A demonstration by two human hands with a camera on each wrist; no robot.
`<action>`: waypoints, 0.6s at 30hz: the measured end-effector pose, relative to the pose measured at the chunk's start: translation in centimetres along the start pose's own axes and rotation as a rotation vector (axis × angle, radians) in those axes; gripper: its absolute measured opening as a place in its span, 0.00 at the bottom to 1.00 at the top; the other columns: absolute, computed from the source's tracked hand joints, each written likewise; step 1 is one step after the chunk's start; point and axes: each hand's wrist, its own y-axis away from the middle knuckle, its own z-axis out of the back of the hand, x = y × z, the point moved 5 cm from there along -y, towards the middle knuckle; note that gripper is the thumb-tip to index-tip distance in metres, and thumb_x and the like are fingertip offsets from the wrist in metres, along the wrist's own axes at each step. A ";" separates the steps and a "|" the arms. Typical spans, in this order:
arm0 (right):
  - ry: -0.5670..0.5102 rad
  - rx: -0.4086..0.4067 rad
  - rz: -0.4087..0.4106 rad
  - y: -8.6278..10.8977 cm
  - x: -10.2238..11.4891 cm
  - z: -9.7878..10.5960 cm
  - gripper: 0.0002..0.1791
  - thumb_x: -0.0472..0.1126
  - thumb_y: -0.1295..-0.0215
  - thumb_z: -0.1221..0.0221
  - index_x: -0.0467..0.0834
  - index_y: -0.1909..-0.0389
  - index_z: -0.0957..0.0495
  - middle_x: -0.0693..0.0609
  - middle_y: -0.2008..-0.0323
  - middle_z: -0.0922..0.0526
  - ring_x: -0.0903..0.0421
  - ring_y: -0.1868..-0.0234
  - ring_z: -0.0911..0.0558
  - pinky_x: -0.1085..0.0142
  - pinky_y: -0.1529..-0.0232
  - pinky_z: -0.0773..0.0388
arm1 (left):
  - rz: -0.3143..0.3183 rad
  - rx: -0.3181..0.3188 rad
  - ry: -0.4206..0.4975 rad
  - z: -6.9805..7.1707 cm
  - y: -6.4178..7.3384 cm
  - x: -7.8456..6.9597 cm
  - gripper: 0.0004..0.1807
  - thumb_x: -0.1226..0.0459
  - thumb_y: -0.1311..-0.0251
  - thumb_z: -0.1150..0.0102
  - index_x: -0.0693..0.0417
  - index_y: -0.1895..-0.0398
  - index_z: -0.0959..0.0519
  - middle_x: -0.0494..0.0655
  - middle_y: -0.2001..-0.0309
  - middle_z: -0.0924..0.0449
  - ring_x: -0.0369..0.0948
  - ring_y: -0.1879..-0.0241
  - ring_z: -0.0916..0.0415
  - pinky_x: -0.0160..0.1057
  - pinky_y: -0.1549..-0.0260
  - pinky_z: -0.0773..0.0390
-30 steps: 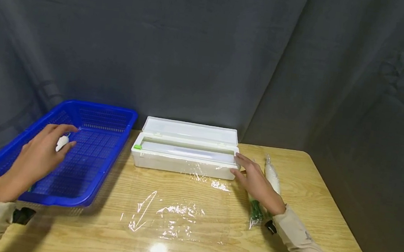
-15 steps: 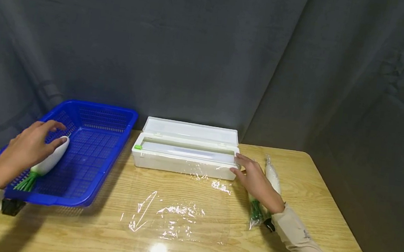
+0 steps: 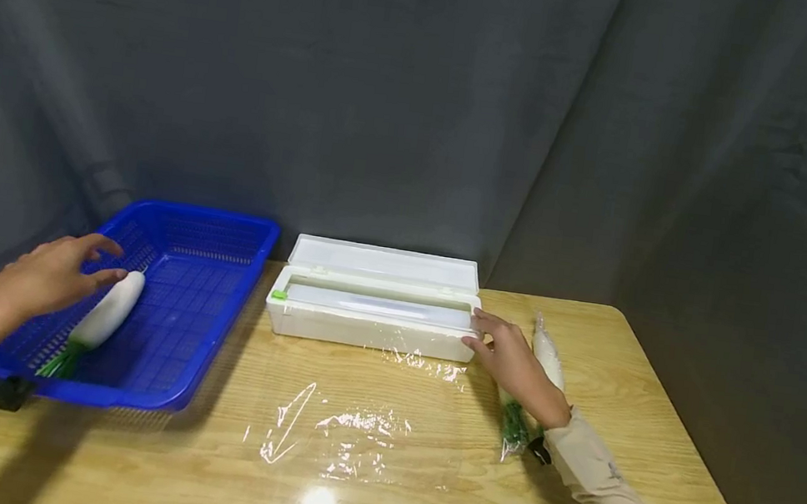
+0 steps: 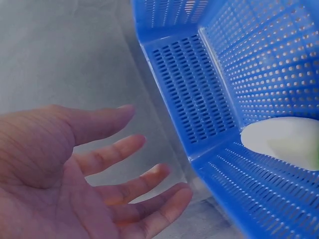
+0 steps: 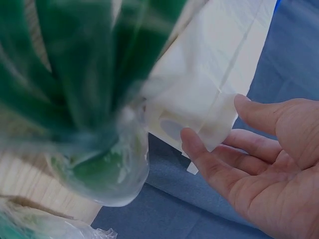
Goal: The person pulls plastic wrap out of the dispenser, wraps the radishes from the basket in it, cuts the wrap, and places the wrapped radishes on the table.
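In the head view, my left hand (image 3: pixel 41 279) hovers over the left side of the blue basket (image 3: pixel 223 331), thumb and fingers apart. A white radish (image 3: pixel 112 313) with green leaf stalks lies in the basket, just right of the fingertips. The left wrist view has the hand (image 4: pixel 94 174) outside the basket wall, holding nothing. My right hand (image 3: pixel 514 366) grips the right end of a white plastic wrap dispenser (image 3: pixel 341 328), its lid raised. Clear plastic wrap (image 3: pixel 358 440) extends from it over the table. The right wrist view has fingers (image 5: pixel 207 164) at the dispenser's end.
Wrapped radishes (image 3: pixel 548 355) lie beside my right hand, partly hidden by it; their green leaves (image 5: pixel 89 59) loom large in the right wrist view. The wooden table (image 3: pixel 640 416) ends at a dark curtain (image 3: pixel 422 103) behind and at the right.
My left hand has let go of the radish, which lies in the basket, and has drawn away to the left. My right hand stays at the dispenser's end.
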 end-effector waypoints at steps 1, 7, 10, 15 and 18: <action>0.001 0.001 0.005 0.0 0.0 0.0 0.17 0.32 0.29 0.36 0.27 0.44 0.18 0.28 0.32 0.27 0.33 0.44 0.16 0.53 0.56 0.13 | 0.002 -0.005 0.001 0.1 -0.1 -0.1 0.29 0.53 0.22 0.45 0.71 0.36 0.31 0.82 0.43 0.29 0.78 0.48 0.30 0.74 0.60 0.30; -0.005 0.011 0.012 0.2 0.0 -0.3 0.17 0.32 0.29 0.35 0.26 0.45 0.18 0.26 0.33 0.27 0.31 0.41 0.18 0.52 0.55 0.13 | 0.018 -0.013 0.021 0.2 -0.7 -0.6 0.28 0.54 0.23 0.46 0.70 0.35 0.31 0.81 0.41 0.29 0.79 0.47 0.31 0.75 0.60 0.31; 0.000 0.013 0.008 0.3 0.0 -0.4 0.16 0.32 0.30 0.35 0.27 0.46 0.17 0.27 0.33 0.27 0.31 0.41 0.18 0.53 0.56 0.13 | 0.011 -0.010 0.030 0.2 -1.3 -0.8 0.26 0.55 0.22 0.47 0.70 0.36 0.31 0.81 0.42 0.29 0.77 0.47 0.30 0.74 0.59 0.30; 0.013 -0.004 0.021 0.2 0.1 -0.1 0.14 0.32 0.30 0.35 0.27 0.48 0.17 0.26 0.34 0.26 0.32 0.47 0.15 0.55 0.60 0.13 | -0.023 0.003 0.047 0.2 -3.0 -1.1 0.25 0.57 0.22 0.47 0.72 0.37 0.30 0.82 0.45 0.26 0.75 0.48 0.27 0.72 0.57 0.28; 0.015 -0.012 0.023 0.2 0.2 0.0 0.16 0.32 0.31 0.35 0.27 0.47 0.17 0.26 0.35 0.26 0.33 0.48 0.14 0.55 0.60 0.13 | -0.018 0.039 0.047 -0.2 -3.8 -0.9 0.25 0.56 0.23 0.47 0.72 0.38 0.31 0.81 0.46 0.25 0.75 0.48 0.26 0.72 0.56 0.27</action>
